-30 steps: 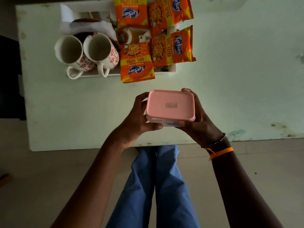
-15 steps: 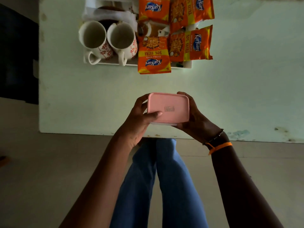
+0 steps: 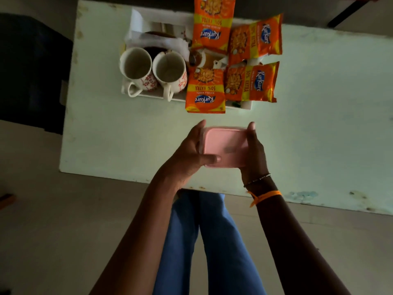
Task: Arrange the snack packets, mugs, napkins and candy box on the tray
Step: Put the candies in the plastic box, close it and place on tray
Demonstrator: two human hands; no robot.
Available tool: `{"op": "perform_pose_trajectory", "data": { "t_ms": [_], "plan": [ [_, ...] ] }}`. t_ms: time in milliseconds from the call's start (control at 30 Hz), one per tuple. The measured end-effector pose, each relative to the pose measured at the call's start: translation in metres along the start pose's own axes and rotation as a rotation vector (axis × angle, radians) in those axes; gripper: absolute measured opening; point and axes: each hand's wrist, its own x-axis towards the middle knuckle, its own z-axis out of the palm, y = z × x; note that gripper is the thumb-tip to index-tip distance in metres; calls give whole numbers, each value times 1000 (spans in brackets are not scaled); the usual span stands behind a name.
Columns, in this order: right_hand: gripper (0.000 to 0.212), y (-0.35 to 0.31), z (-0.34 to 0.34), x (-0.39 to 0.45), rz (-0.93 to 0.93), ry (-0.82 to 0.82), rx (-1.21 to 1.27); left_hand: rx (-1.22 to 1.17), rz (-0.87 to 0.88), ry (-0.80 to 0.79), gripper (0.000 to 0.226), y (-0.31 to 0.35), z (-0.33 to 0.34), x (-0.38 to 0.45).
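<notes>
Pale green table (image 3: pixel 119 133), worn at the edges, filling most of the view. On its far part, white tray (image 3: pixel 247 104), long axis running left to right, near rim facing the person.

Across the tray's right half, four orange snack packets: far left packet (image 3: pixel 213 24) lying lengthwise away from the person, print upside down; far right packet (image 3: pixel 256 38) turned sideways, long axis left to right; near right packet (image 3: pixel 252 83) likewise sideways, overhanging the tray's right end; near left packet (image 3: pixel 205 90) lengthwise toward the person, lower edge past the near rim.

On the tray's left half, two white floral mugs, upright, mouths open to the camera, touching side by side: left mug (image 3: pixel 137 69) and right mug (image 3: pixel 170 72), both handles pointing toward the person. Behind them, white napkins (image 3: pixel 168 42), crumpled over something dark.

Nearer, held above the table's near part and well apart from the tray, pink candy box (image 3: pixel 224 146), lid up, slightly blurred, long axis roughly left to right. Left hand (image 3: pixel 191 150) clasped round its left end, thumb across the near edge. Right hand (image 3: pixel 254 150) clasped round its right end, fingers curled over the far corner. On the right wrist, beaded bracelet (image 3: pixel 258 179) and orange band (image 3: pixel 265 194).
</notes>
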Motion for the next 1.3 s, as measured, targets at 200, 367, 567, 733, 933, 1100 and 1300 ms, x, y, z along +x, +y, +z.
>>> {"op": "perform_pose_trajectory", "data": {
  "t_ms": [200,367,567,733,933,1100,1300],
  "plan": [
    [45,-1,18,9,-287,12,-127,-63,82,217,60,0,10,6],
    [46,4,42,12,-199,-70,-36,97,308,493,61,-7,-4,7],
    [76,12,85,13,-319,57,-136,144,301,430,66,-9,-52,1],
    [45,10,137,3,-363,99,-213,123,303,568,49,1,-91,-8],
    [55,2,184,1,-386,59,-196,144,257,525,36,23,-145,1],
    [15,-27,204,19,-444,-7,-220,174,116,635,41,58,-176,27],
    [13,-92,221,61,-433,53,-220,86,232,540,25,126,-192,78]
  ]
}}
